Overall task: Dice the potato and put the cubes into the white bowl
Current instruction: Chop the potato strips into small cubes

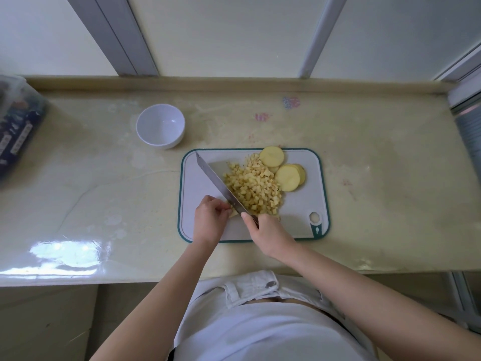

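A white cutting board [299, 204] with a green rim lies on the counter. A heap of small yellow potato cubes [253, 185] covers its middle. Round potato slices [272, 156] and a second stack of slices [289, 177] lie at the board's far right. My right hand [268, 234] grips the handle of a long knife [217, 179], whose blade runs diagonally along the heap's left side. My left hand [209, 217] pinches a small potato piece [233, 213] beside the blade, mostly hidden by my fingers. The white bowl [160, 125] stands empty to the board's far left.
A clear plastic box [15, 126] with dark packets sits at the counter's left edge. A raised lip [234, 83] runs along the counter's back under window frames. The glossy counter [104, 191] stretches left of the board.
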Tool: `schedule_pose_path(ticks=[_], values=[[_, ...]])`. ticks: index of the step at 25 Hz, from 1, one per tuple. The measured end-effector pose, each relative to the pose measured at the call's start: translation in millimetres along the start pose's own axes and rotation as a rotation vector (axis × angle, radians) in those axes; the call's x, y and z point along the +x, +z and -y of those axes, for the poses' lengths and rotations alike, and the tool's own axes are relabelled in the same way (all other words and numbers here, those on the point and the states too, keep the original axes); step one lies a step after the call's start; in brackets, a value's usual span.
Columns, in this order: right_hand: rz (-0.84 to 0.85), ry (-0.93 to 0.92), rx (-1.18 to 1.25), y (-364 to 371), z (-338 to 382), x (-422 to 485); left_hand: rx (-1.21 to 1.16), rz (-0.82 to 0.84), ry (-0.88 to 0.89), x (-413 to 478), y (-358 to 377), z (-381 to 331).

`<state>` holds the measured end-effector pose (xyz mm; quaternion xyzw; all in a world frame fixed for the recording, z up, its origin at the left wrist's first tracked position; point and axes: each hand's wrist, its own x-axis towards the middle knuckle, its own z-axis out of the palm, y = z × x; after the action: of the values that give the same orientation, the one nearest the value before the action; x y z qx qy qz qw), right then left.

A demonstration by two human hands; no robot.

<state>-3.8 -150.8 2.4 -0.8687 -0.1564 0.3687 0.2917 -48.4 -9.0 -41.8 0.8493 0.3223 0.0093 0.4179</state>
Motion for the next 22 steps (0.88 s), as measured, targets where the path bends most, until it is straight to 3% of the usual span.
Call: schedule_pose_path(ticks=[16, 22], values=[[-0.001, 0.012, 0.132, -15, -5, -5, -0.112, 0.0, 0.015, -6, -4, 3], [0.003, -0.021, 0.136, -22, -4, -14, -0.056, 0.03, 0.099, -18, -5, 11]])
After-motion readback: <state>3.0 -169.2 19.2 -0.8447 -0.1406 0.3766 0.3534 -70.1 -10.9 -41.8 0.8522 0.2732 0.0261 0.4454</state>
